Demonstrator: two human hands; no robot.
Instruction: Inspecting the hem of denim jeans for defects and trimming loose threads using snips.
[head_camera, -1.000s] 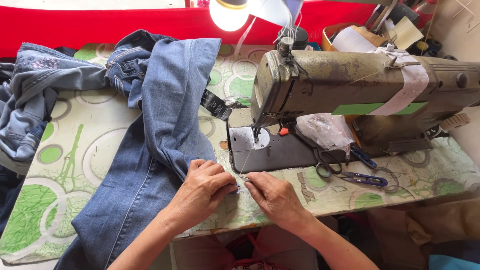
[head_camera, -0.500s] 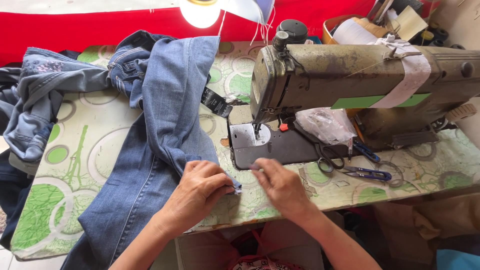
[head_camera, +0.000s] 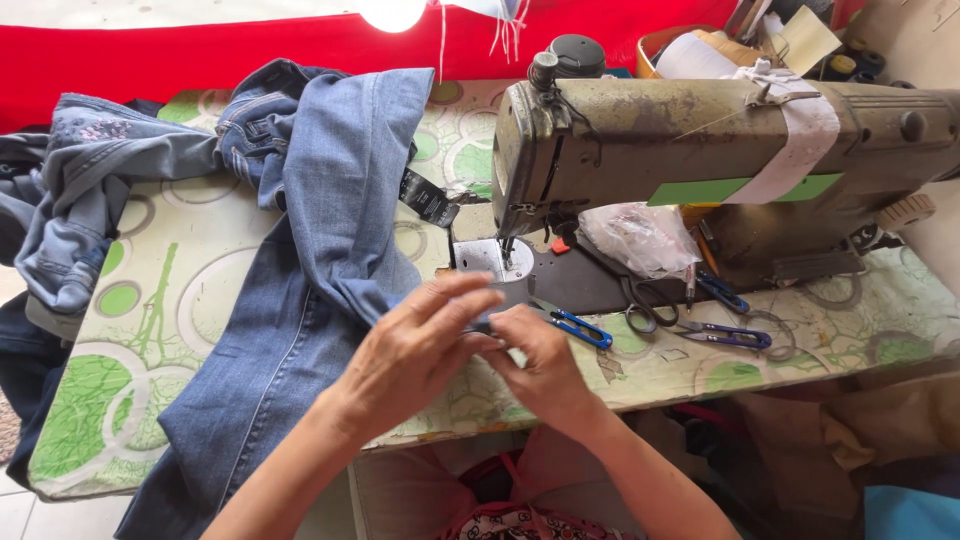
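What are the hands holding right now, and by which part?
The right hand grips blue-handled thread snips near the blade end, the blue handle sticking out to the right. The left hand meets it at the fingertips; what it pinches is hidden.

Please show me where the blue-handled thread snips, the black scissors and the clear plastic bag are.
Blue-handled thread snips (head_camera: 580, 328), head view, on the blue handle.
Black scissors (head_camera: 640, 312), head view, on the finger loops.
Clear plastic bag (head_camera: 640, 238), head view, on its crumpled middle.

Olive sewing machine (head_camera: 700, 150) at 2 o'clock, black scissors (head_camera: 640, 305) and blue-handled scissors (head_camera: 735, 338) at 3 o'clock, lit bulb (head_camera: 392, 12) at 12, second denim garment (head_camera: 70, 210) at 9 o'clock, green-patterned surface (head_camera: 170, 300)
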